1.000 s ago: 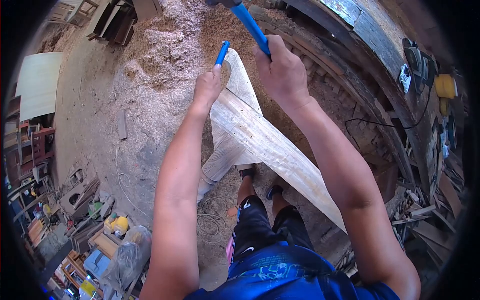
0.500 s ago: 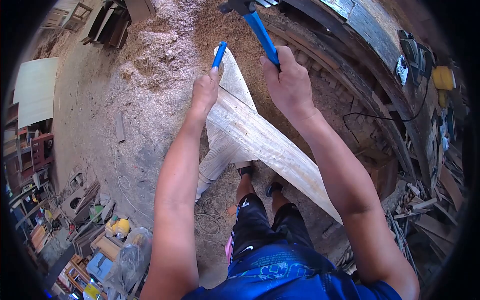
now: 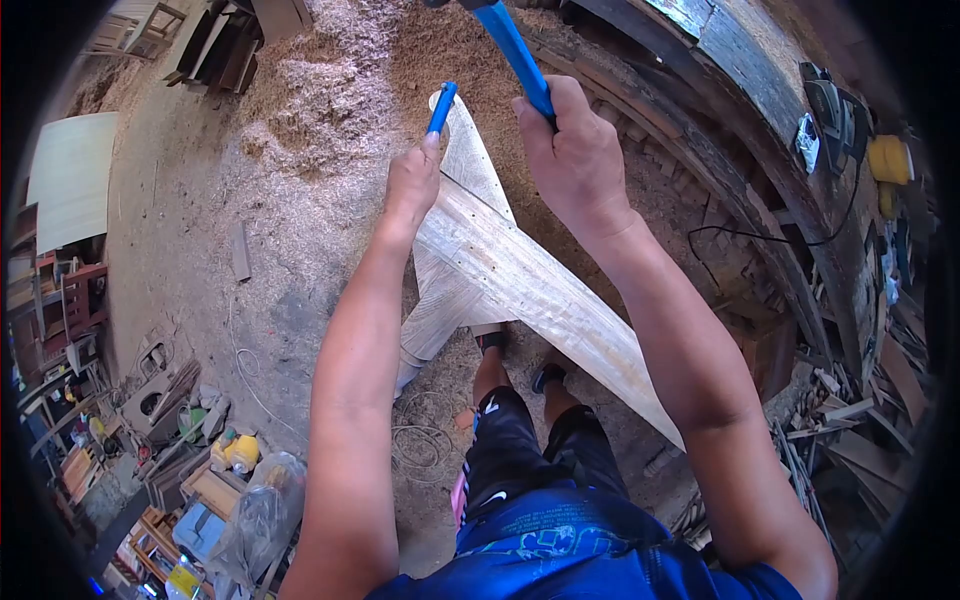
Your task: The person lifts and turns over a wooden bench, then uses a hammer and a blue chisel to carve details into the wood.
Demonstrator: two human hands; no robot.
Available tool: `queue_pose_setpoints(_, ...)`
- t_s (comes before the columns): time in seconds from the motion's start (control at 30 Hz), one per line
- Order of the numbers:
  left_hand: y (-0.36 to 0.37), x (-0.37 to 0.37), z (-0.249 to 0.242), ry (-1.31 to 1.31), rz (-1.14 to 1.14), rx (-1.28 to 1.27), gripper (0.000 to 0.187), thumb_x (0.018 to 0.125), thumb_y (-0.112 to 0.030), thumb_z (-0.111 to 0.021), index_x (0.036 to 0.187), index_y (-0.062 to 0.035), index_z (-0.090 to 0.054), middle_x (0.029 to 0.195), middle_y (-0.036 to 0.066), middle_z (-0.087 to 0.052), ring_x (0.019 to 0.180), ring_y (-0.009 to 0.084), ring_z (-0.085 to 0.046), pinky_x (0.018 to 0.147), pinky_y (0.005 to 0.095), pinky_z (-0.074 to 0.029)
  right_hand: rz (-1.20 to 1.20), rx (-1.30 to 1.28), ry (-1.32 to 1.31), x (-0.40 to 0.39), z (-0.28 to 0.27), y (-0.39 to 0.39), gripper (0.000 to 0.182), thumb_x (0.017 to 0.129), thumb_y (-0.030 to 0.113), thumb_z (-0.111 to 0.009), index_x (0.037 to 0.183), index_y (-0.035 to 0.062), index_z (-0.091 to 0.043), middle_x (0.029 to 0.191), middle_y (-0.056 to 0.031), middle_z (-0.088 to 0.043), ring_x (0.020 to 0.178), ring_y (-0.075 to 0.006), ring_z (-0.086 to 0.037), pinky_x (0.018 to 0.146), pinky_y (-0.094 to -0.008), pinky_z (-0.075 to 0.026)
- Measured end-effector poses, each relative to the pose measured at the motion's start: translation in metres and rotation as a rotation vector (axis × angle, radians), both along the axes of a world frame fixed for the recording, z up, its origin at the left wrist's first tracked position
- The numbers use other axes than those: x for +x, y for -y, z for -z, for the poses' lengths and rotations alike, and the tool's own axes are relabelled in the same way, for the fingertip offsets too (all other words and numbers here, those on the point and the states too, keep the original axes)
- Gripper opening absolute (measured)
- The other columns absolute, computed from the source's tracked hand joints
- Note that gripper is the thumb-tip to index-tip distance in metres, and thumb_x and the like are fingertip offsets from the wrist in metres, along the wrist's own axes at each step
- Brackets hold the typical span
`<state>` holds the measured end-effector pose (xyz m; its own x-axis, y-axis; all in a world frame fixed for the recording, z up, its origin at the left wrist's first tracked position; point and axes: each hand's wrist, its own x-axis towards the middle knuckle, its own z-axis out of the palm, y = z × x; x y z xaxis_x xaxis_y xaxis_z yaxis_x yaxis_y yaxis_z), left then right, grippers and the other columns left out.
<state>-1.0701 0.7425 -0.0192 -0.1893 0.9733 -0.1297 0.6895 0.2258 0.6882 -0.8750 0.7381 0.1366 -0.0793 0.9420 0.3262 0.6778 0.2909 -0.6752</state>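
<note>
My right hand (image 3: 578, 155) is closed round the blue handle of a hammer (image 3: 515, 55), raised above the wood; the hammer head is mostly cut off by the top edge. My left hand (image 3: 412, 185) is wrapped round a slim blue-handled tool (image 3: 441, 108), its lower end hidden, so I cannot confirm whether it is a chisel. Under the left hand lies a large pale wooden piece (image 3: 540, 275) of joined boards, with a long plank running to the lower right and pointed arms at its far end. Small dark holes dot its surface.
Wood shavings (image 3: 320, 115) cover the ground ahead. A long, weathered timber structure (image 3: 745, 75) curves along the right, with a power tool (image 3: 828, 110) and cord on it. Scrap wood, a plastic bag (image 3: 262, 515) and a blue box (image 3: 200, 530) crowd the lower left.
The hammer has risen slightly toward the top edge, so less of its head shows. The left hand and its blue-handled tool stay nearly in place on the wood.
</note>
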Motion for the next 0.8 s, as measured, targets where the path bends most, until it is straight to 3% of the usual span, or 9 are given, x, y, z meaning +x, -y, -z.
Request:
queue_pose_setpoints(0.13,0.0,0.001,0.0,-0.018,-0.005,0.019,0.07,0.1,-0.049,-0.035,0.065,0.0055,-0.06,0.058,0.024,-0.056,0.059,0.0391,-0.059,0.062,0.0476,-0.044,-0.014,0.034,-0.015,-0.002,-0.006,-0.002,0.017,0.093,0.019,-0.062,0.098,0.0056,-0.053,0.063,-0.013,-0.058,0.054,-0.0268,-0.061,0.051,-0.0365,-0.046)
queue_pose_setpoints(0.2,0.0,0.001,-0.001,-0.012,-0.009,0.005,0.07,0.1,-0.05,-0.035,0.066,0.0056,-0.06,0.059,0.024,-0.056,0.06,0.0398,-0.059,0.062,0.0479,-0.044,-0.03,-0.019,-0.003,-0.003,-0.01,-0.001,0.017,0.092,0.021,-0.06,0.097,0.0087,-0.05,0.071,-0.0151,-0.063,0.065,-0.0367,-0.065,0.057,-0.0462,-0.05)
queue_pose_setpoints(0.53,-0.001,-0.002,-0.005,-0.045,0.023,-0.031,0.069,0.1,-0.05,-0.035,0.069,0.0061,-0.061,0.063,0.027,-0.058,0.065,0.0437,-0.059,0.064,0.0488,-0.045,-0.026,0.166,-0.106,-0.009,0.008,-0.014,0.017,0.093,0.023,-0.059,0.097,0.0081,-0.051,0.071,-0.0146,-0.064,0.066,-0.0348,-0.066,0.058,-0.0454,-0.05)
queue_pose_setpoints(0.6,-0.001,-0.002,-0.004,-0.049,0.033,-0.006,0.067,0.1,-0.049,-0.036,0.071,0.006,-0.062,0.064,0.027,-0.058,0.065,0.0439,-0.06,0.064,0.0488,-0.046,-0.167,-0.383,0.663,-0.004,0.029,-0.035,0.02,0.096,0.025,-0.054,0.101,0.0065,-0.048,0.078,-0.0152,-0.066,0.07,-0.0345,-0.066,0.062,-0.0445,-0.05)
queue_pose_setpoints(0.7,-0.001,-0.008,-0.004,-0.059,0.048,-0.017,0.062,0.1,-0.046,-0.038,0.076,0.005,-0.064,0.068,0.028,-0.059,0.068,0.0449,-0.06,0.065,0.0489,-0.046,-0.049,-0.394,0.431,-0.012,0.005,-0.023,0.021,0.097,0.028,-0.048,0.1,0.0073,-0.047,0.079,-0.0184,-0.065,0.078,-0.0403,-0.065,0.068,-0.0502,-0.048)
queue_pose_setpoints(0.73,-0.001,-0.006,-0.008,-0.059,0.05,-0.041,0.064,0.1,-0.046,-0.035,0.077,0.0059,-0.065,0.073,0.03,-0.061,0.074,0.0472,-0.061,0.071,0.0503,-0.047,-0.06,-0.221,0.295,-0.009,0.007,-0.016,0.019,0.097,0.027,-0.048,0.101,0.0081,-0.048,0.077,-0.0194,-0.064,0.077,-0.0405,-0.064,0.066,-0.0506,-0.048)
queue_pose_setpoints(0.8,-0.004,-0.005,-0.009,-0.028,0.056,-0.098,0.067,0.101,-0.047,-0.032,0.079,0.0069,-0.066,0.079,0.033,-0.062,0.082,0.0493,-0.061,0.078,0.0522,-0.048,-0.047,-0.122,0.216,-0.011,-0.006,-0.009,0.018,0.096,0.024,-0.048,0.099,0.0068,-0.049,0.078,-0.0177,-0.066,0.076,-0.0397,-0.065,0.067,-0.0509,-0.049)
